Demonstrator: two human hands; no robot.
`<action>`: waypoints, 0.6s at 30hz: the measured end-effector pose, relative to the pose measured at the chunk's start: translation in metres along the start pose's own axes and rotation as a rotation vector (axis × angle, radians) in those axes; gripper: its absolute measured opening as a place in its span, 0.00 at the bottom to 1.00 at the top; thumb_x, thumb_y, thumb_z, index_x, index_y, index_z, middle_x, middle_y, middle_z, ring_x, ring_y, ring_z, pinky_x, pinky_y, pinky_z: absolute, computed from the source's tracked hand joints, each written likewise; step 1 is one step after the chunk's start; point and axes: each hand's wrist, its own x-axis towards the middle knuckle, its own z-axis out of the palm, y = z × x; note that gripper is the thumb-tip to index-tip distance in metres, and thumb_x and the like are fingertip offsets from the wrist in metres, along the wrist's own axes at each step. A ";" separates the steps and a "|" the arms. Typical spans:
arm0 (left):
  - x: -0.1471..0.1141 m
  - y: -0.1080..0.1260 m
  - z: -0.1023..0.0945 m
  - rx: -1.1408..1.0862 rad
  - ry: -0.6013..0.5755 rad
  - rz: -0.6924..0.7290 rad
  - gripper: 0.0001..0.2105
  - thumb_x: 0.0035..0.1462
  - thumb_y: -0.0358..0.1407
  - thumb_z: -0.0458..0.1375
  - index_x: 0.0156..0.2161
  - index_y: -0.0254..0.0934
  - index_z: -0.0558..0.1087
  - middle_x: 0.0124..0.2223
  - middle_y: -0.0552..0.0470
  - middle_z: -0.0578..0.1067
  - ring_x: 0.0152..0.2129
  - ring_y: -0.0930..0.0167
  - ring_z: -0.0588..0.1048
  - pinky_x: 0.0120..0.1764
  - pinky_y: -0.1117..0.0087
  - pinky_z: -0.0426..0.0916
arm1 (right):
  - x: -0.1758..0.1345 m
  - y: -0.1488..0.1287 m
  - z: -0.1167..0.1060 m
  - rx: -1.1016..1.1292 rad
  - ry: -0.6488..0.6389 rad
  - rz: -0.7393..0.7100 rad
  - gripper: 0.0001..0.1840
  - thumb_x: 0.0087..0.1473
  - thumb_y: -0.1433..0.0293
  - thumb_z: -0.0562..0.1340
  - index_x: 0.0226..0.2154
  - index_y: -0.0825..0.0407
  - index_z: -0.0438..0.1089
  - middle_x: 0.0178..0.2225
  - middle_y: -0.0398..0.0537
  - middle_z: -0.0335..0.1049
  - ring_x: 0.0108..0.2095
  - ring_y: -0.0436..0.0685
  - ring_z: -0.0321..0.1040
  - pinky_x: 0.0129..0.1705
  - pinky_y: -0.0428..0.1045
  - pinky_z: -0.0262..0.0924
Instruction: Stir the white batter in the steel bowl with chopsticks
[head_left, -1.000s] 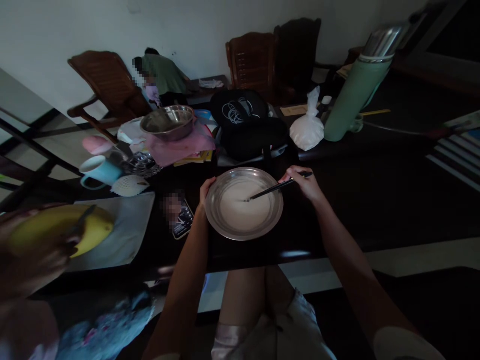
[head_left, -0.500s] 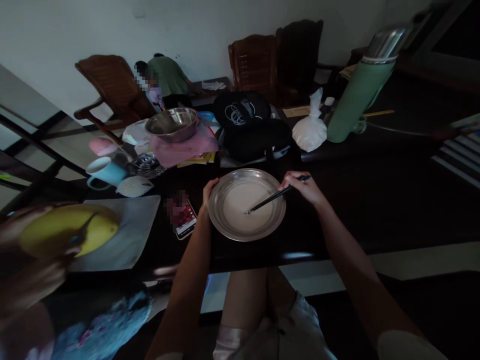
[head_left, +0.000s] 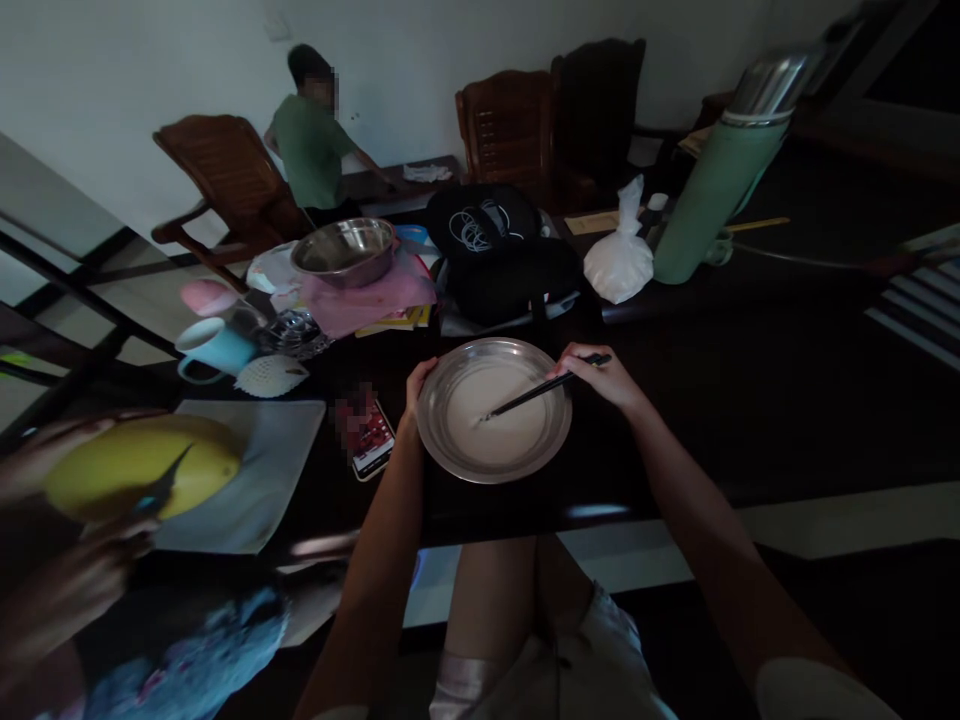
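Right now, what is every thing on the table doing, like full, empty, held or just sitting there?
Metal plate: flat, holds pale batter.
Chopsticks: tips in the batter.
Right hand: grips the chopsticks.
Left hand: steadies the plate's rim.
Phone: screen lit.
Steel bowl: upright on pink cloth.
Thermos: lidded.
Plastic bag: tied shut.

Dim room, pale wall (head_left: 150, 60), dark wooden chairs (head_left: 510, 125), long dark table (head_left: 750, 400), light floor (head_left: 825, 520)

phone (head_left: 373, 440) screen: lit, red content, too small and partly blurred to read
thermos (head_left: 716, 190): no legible label
books (head_left: 394, 319) under pink cloth: no title readable
overall: no readable text, brand or number
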 end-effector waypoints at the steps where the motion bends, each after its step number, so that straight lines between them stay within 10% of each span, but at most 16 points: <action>1: -0.001 0.000 0.001 -0.015 -0.001 -0.005 0.09 0.51 0.39 0.57 0.27 0.37 0.76 0.22 0.54 0.75 0.22 0.69 0.74 0.30 0.69 0.69 | 0.000 0.000 0.000 0.000 0.024 -0.003 0.21 0.51 0.49 0.65 0.23 0.49 0.75 0.26 0.47 0.79 0.33 0.58 0.76 0.40 0.52 0.67; 18: -0.005 0.002 0.004 -0.073 -0.003 -0.037 0.08 0.51 0.38 0.58 0.28 0.37 0.76 0.21 0.56 0.75 0.21 0.69 0.75 0.29 0.70 0.69 | 0.000 0.005 -0.009 0.060 0.129 -0.006 0.23 0.54 0.51 0.63 0.19 0.50 0.73 0.22 0.45 0.76 0.27 0.55 0.75 0.36 0.51 0.66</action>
